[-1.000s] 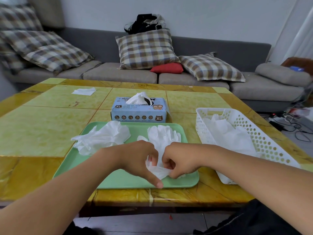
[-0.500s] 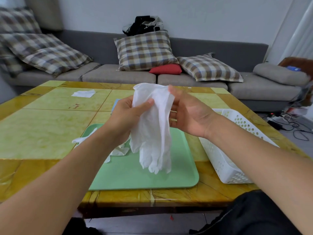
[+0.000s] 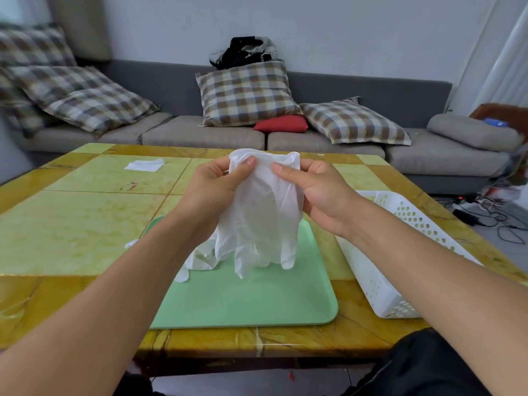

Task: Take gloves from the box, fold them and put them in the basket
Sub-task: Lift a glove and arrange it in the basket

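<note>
Left hand [image 3: 213, 190]: I pinched the glove's [image 3: 263, 221] top edge.
Right hand [image 3: 320, 192]: I pinched it too.
Glove: hung over the green tray [image 3: 257, 304].
Basket [image 3: 380, 290]: beside the tray.

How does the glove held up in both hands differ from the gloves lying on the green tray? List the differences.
1. The held glove hangs in the air above the tray; the loose gloves lie on it.
2. The held glove is spread flat, fingers pointing down; the loose gloves are crumpled.
3. The left hand and right hand pinch the held glove's cuff; nothing touches the loose gloves.
Both are thin and white.
</note>
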A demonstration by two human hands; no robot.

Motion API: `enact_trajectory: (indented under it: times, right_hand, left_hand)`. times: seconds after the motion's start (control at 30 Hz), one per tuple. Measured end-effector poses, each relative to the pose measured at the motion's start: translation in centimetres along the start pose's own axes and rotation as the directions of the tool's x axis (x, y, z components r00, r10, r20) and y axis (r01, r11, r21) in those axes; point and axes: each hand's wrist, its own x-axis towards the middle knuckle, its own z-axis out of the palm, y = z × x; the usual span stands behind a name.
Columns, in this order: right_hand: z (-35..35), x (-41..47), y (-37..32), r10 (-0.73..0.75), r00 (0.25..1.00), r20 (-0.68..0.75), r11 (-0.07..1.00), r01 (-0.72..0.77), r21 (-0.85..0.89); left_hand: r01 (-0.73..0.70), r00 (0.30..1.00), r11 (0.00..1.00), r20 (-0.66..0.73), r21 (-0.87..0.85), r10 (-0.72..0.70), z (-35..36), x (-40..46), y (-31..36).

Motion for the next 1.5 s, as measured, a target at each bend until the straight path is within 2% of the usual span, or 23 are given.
enact_trajectory:
  times: [0.1, 0.3, 0.37, 0.47, 0.53, 0.7, 0.9, 1.0, 1.1, 1.17, 1.23, 1.33, 1.37, 1.43, 1.5]
  right_hand:
    - [-0.4, -0.5, -1.0, -0.023, 1.000, 0.011, 1.000, 0.023, 0.000]
    - [-3.3, -2.2, -4.5, -0.109, 0.992, -0.056, 0.992, 0.106, -0.063]
    - [-5.3, -3.3, -6.5, -0.122, 0.991, -0.052, 0.989, 0.117, -0.095]
    - [-9.5, -5.3, -9.8, -0.158, 0.985, -0.069, 0.971, 0.142, -0.193]
    - [-12.0, -6.7, -11.8, -0.167, 0.982, -0.091, 0.963, 0.143, -0.230]
    - [-16.2, -7.7, -13.5, -0.128, 0.981, -0.148, 0.967, 0.090, -0.238]
    - [-20.6, -4.0, -10.8, -0.065, 0.968, -0.243, 0.978, 0.013, -0.210]
    - [-21.7, -1.4, -11.0, -0.209, 0.947, -0.242, 0.956, 0.145, -0.255]
    - [-22.4, -0.3, -11.8, -0.414, 0.880, -0.235, 0.884, 0.327, -0.333]
    - [-22.9, -1.1, -10.1, -0.456, 0.868, -0.194, 0.848, 0.358, -0.392]
    - [-23.7, -2.4, -6.7, -0.428, 0.894, -0.133, 0.799, 0.306, -0.517]
    - [-24.6, -5.2, -1.4, -0.309, 0.948, -0.083, 0.744, 0.186, -0.642]
    - [-24.8, -6.3, 0.0, -0.259, 0.963, -0.072, 0.731, 0.147, -0.666]
    - [-24.8, -8.5, 2.1, -0.128, 0.991, -0.029, 0.694, 0.069, -0.716]
    - [-24.6, -10.0, 3.4, -0.048, 0.999, 0.017, 0.586, 0.042, -0.810]
  left_hand:
    - [-0.041, 0.999, 0.999, -0.001, 0.007, 0.041, 0.8, -0.1, 0.9]
    - [-0.068, 0.997, 0.997, 0.023, 0.030, 0.067, 4.0, -0.6, 3.6]
    - [-0.044, 0.993, 0.996, 0.110, 0.076, 0.035, 5.6, -0.4, 5.0]
    - [-0.014, 0.948, 0.994, 0.317, 0.107, -0.020, 9.1, -0.2, 7.4]
    - [-0.002, 0.923, 0.994, 0.383, 0.108, -0.040, 11.9, 0.0, 8.6]
    - [0.025, 0.930, 0.996, 0.363, 0.083, -0.053, 17.4, 1.6, 8.4]
    - [0.062, 0.937, 0.985, 0.329, 0.163, -0.113, 21.0, 5.6, 4.6]
    - [-0.040, 0.954, 0.993, 0.299, 0.113, 0.005, 21.7, 8.0, 4.9]
    - [-0.192, 0.934, 0.981, 0.310, 0.012, 0.179, 21.4, 9.1, 5.8]
    - [-0.202, 0.909, 0.978, 0.383, 0.056, 0.166, 20.7, 8.7, 4.2]
    - [-0.183, 0.901, 0.964, 0.426, 0.194, 0.086, 19.6, 7.8, 0.8]
    - [-0.250, 0.860, 0.875, 0.510, 0.416, 0.003, 18.0, 6.2, -4.8]
    - [-0.320, 0.827, 0.805, 0.562, 0.499, -0.019, 17.6, 5.7, -6.3]
    - [-0.495, 0.748, 0.604, 0.660, 0.624, -0.070, 17.2, 4.6, -8.2]
    - [-0.602, 0.687, 0.462, 0.717, 0.651, -0.116, 17.4, 3.6, -8.8]
